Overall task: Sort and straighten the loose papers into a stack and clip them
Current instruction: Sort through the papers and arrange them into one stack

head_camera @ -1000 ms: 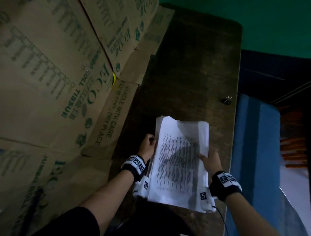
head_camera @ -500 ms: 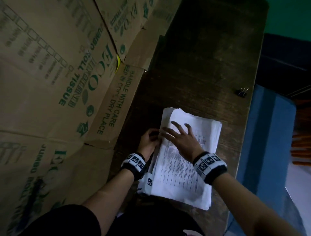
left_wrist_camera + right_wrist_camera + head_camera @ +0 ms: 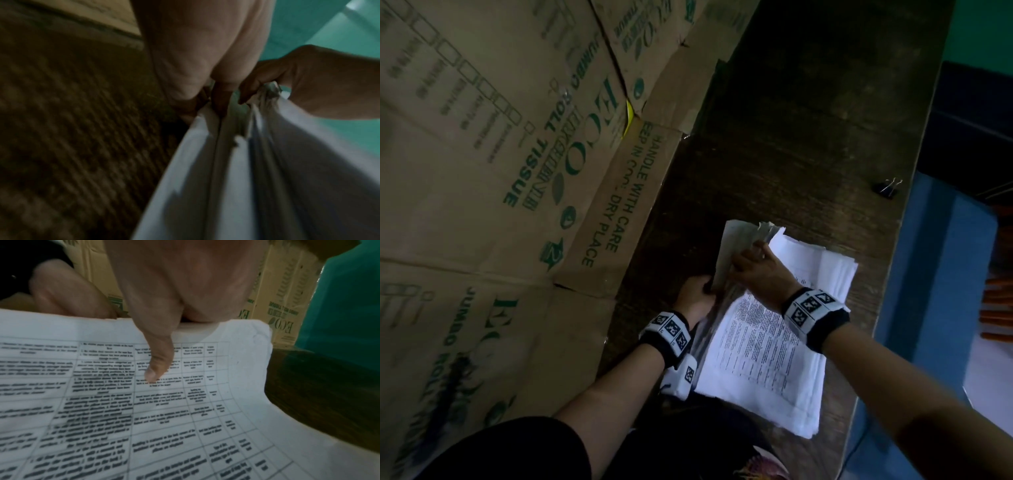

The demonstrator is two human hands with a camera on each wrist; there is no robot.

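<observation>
A stack of white printed papers (image 3: 767, 349) lies on the dark wooden table (image 3: 808, 120), near its front right edge. My left hand (image 3: 705, 291) grips the stack's left edge, where the top sheets (image 3: 732, 246) stand lifted. My right hand (image 3: 748, 255) reaches across and pinches those sheets near their far left corner. In the right wrist view its thumb (image 3: 158, 363) presses on a sheet printed with a table (image 3: 185, 418). The left wrist view shows my left fingers (image 3: 218, 100) holding the paper edges (image 3: 226, 162). A black binder clip (image 3: 887, 188) lies apart at the table's right edge.
Flattened cardboard boxes (image 3: 500, 154) printed in green fill the left side and overlap the table's left edge. Beyond the table's right edge there is a blue surface (image 3: 945, 291) lower down, and a green wall (image 3: 983, 31) at the back.
My right hand left the stack's right edge, crossed over the top and now pinches the top sheets, raising them at the far left corner. My left hand stayed on the left edge.
</observation>
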